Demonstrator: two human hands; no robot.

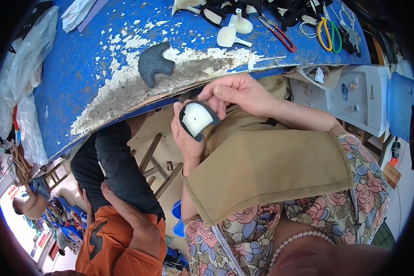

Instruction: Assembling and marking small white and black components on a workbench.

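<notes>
My left hand holds a white rounded shell with a small dark hole in its middle. Dark grey foam wraps around the shell's edge, with a gap on the lower right side. The fingers of my right hand are curled in at the upper right of the foam, thumb against forefinger, lower fingers touching its edge. Whatever lies behind the shell is hidden. On the table just ahead rests a separate curved piece of dark grey foam.
A worn blue table with peeling paint spans the front. Farther back lie white shells with stems, red-handled scissors and yellow-and-green-handled scissors. A person in orange sits at left; a water dispenser stands right.
</notes>
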